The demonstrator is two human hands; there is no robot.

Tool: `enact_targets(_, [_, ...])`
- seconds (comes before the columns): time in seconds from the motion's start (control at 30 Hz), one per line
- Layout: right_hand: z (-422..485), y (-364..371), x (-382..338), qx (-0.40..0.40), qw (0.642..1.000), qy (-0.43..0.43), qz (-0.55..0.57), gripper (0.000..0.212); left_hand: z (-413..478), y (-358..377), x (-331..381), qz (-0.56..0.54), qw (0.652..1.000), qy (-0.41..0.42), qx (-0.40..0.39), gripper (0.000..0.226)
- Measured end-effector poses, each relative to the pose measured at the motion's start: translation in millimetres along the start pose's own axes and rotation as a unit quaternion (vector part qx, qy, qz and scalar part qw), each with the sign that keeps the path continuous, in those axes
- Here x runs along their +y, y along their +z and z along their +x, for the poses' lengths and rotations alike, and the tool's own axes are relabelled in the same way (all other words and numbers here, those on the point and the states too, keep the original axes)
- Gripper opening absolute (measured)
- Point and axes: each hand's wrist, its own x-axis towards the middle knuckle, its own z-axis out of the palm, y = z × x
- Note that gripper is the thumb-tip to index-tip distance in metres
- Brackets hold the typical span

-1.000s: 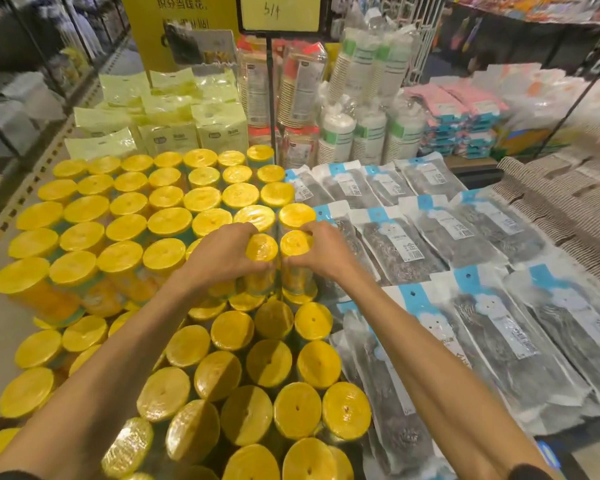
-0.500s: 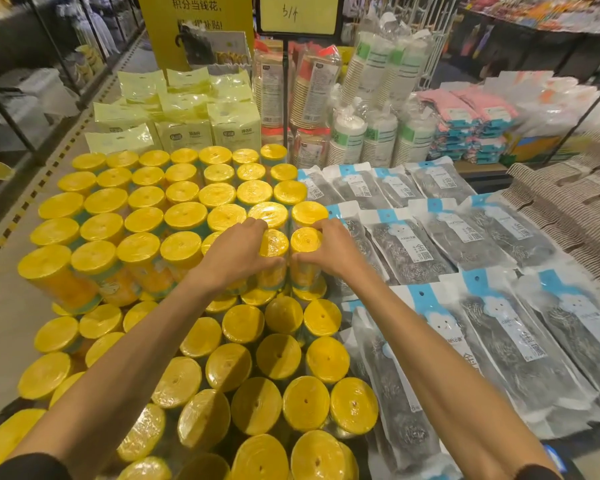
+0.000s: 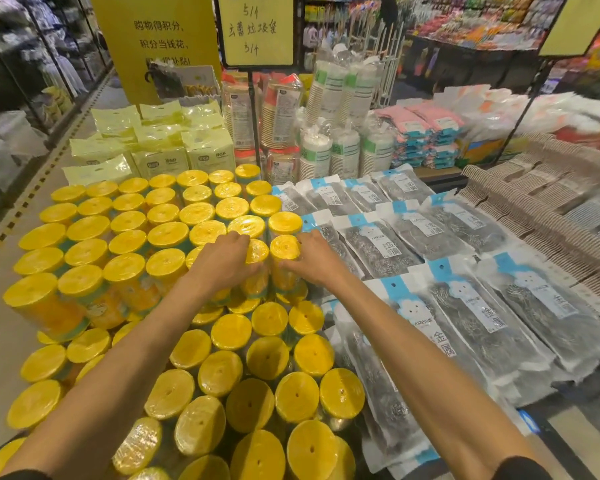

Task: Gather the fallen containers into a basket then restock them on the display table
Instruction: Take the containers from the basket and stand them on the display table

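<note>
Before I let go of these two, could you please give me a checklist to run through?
1. Left hand grips the left container: ok.
2. Right hand grips the right container: ok.
3. Both containers upright, side by side: ok.
4. Their bases seated on the lids of the lower tier: cannot tell, the hands hide them.
5. Back-row containers right behind them standing upright: ok.
6. Scrubber packs clear of the right container's base: cannot tell, the right hand covers that edge.
</note>
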Motion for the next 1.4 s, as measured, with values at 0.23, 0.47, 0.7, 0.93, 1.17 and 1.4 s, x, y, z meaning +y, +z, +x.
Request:
enact_targets(0.23, [-33.3, -22.9, -18.8, -0.011, 0.987, -0.054, -0.153, 0.056, -39.1, -21.6, -3.5, 0.042, 0.999, -0.025, 0.020, 0.065])
enact_targets(0.47, [-56.4, -16.6, -54.4, -0.059, 0.962, -0.144, -0.225, 0.054, -108.7, -32.5, -10.1, 0.090, 0.990, -0.107, -0.031, 0.060])
enact_targets(0.7, [-107.2, 18.7, -94.0, -0.104, 0.924, -0.259, -0.263, 0.065, -208.2, -28.3, -21.0, 0.072, 0.980, -0.186, -0.010, 0.065])
enact_targets(0.93, [-163.0, 63.4, -123.5, -0.159, 0.888, -0.365, -0.231, 0.063, -354.1, 1.4, -27.6, -0.040, 0.943, -0.330, -0.008, 0.060])
enact_targets(1.17, [-230.2, 107.5, -191.2, -0.200, 0.837, -0.449, -0.240, 0.066, -474.5, -1.9, -27.9, -0.021, 0.902, -0.430, 0.030, 0.050])
enact_targets(1.4, [-290.1, 152.1, -283.7, -0.221, 0.788, -0.521, -0.242, 0.064, -572.4, -3.0, -59.3, 0.041, 0.853, -0.521, -0.009, 0.055])
